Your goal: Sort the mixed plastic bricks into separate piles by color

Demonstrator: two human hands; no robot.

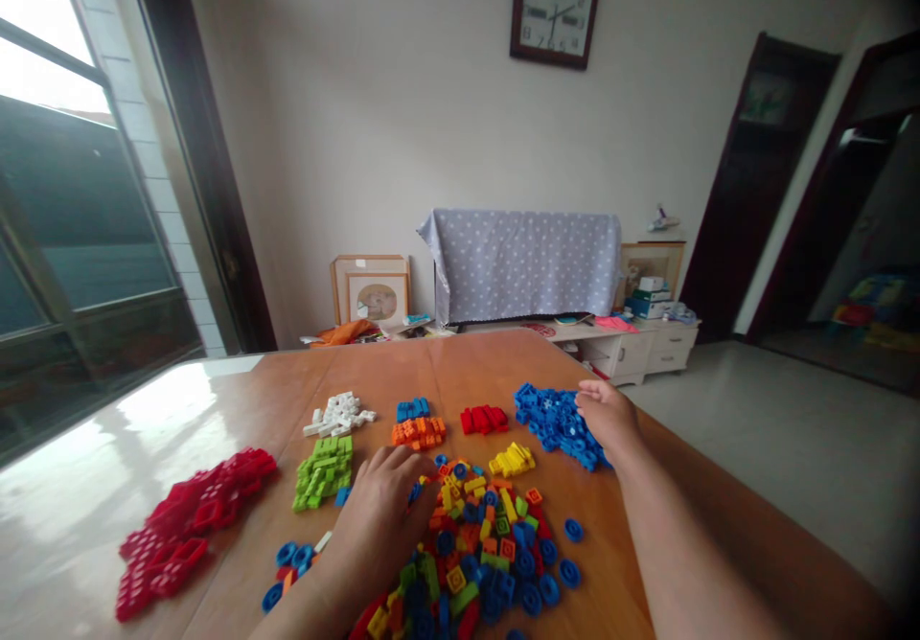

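My left hand [392, 501] reaches over the left side of a mixed heap of toy building bricks [474, 535] in red, yellow, green, orange and blue. Its fingers curl down toward the heap, and their tips are hidden behind the hand. At the right, my right hand [609, 418] is by the edge of a pile of blue building bricks [550, 420]. Its fingers are bent together over the pile, and whether a brick is between them cannot be made out. Round blue wheel-like pieces [569, 573] lie along the heap's right side.
Sorted groups stand around the heap: white bricks [339, 415], lime green bricks [323, 472], orange bricks [419, 432], red bricks [484, 419] and yellow bricks [512, 460]. Large red bricks [194, 515] spread at the left. The wooden table [388, 367] ends beyond my right arm.
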